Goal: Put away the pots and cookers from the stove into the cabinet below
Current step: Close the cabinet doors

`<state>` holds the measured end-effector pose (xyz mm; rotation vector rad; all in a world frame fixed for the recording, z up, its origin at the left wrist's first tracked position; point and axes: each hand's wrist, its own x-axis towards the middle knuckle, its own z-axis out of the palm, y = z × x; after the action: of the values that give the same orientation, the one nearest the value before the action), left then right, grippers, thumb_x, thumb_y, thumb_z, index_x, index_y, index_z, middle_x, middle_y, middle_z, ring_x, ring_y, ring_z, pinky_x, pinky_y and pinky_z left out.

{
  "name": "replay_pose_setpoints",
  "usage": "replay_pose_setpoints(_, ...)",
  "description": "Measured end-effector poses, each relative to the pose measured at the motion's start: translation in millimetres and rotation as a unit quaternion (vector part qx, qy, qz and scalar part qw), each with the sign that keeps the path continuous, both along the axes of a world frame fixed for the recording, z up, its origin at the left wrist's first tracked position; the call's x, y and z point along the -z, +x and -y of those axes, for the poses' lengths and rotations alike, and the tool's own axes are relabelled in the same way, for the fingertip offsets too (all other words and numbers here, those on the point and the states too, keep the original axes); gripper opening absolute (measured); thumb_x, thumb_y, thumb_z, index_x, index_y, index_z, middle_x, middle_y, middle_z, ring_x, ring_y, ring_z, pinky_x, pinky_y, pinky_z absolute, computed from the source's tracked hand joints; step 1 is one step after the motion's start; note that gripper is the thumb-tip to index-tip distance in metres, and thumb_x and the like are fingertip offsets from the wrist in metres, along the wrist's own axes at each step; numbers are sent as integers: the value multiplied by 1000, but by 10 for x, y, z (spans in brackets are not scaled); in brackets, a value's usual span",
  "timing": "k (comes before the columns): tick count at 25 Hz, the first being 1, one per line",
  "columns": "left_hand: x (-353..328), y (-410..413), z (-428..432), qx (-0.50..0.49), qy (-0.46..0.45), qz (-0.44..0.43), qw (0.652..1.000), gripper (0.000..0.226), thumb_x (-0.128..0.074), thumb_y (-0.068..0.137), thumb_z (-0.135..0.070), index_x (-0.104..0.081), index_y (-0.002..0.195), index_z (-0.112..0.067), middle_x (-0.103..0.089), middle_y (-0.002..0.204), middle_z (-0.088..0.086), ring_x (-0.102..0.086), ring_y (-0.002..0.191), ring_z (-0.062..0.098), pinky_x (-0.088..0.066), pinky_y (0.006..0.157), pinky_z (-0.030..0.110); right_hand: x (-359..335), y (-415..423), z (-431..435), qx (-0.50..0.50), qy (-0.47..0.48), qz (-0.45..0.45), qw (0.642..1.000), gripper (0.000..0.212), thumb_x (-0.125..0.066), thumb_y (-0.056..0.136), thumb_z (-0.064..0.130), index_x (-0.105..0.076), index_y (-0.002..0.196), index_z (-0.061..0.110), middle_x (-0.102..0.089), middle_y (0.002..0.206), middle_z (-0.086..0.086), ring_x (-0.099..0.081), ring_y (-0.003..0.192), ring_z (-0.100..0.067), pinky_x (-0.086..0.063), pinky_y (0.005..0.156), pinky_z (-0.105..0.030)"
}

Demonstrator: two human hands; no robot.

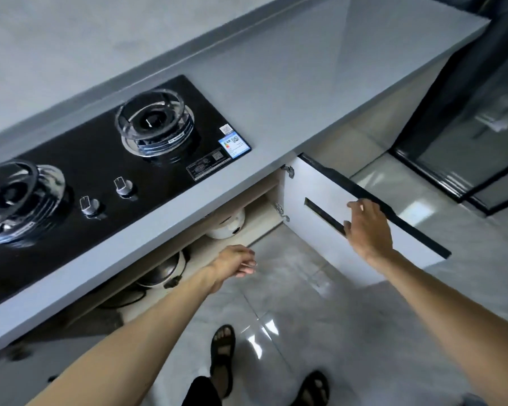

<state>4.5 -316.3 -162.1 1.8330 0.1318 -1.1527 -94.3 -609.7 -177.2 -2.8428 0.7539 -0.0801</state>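
Black glass stove (pixel 100 159) bare, 10 o'clock; white cooker (pixel 226 227), dark-lidded pot (pixel 162 271) shelved in cabinet (pixel 258 224) below. Left hand (pixel 232 262) empty, loosely curled. Right hand (pixel 370 230), 3 o'clock, fingers relaxed on open door (pixel 314 189), likely to close it.

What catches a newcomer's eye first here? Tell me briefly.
The black stove, on the grey counter at left, stands bare of pots. Below it the cabinet's white door hangs open with the right hand at its handle, and a white cooker and a dark-lidded pot sit inside.
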Motion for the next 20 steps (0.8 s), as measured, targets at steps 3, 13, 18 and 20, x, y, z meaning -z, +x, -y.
replay_pose_setpoints(3,-199,-77,-93,-49,12,-2,999,15,-55,94,-8,-62,108,-8,-70,95,14,-66,75,21,-50,68,26,-86,-37,495,49,21,-101,993,63,-60,93,29,-35,138,-6,-44,137,-27,-40,128,-43,-33,108,-50)
replay_pose_setpoints(13,-280,-68,-372,-105,35,-39,993,24,-53,96,-11,-63,117,-5,-72,103,15,-68,81,23,-52,68,26,-82,-7,211,143,114,-184,966,42,-56,95,31,-43,122,2,-63,115,-25,-62,105,-43,-48,82,-44)
replay_pose_setpoints(18,-360,83,-695,-136,19,-48,989,26,-55,95,-13,-63,119,-6,-73,103,14,-69,88,25,-53,74,28,-87,183,-557,226,336,-190,894,60,-84,71,33,-51,113,4,-66,107,-15,-67,91,-34,-57,80,-42)
replay_pose_setpoints(20,-400,133,-882,-166,20,-47,985,26,-55,95,-11,-62,120,-3,-72,102,15,-67,87,26,-52,73,27,-40,399,-902,252,457,-169,836,56,-88,68,22,-59,111,0,-68,108,-16,-67,84,-29,-59,69,-37)
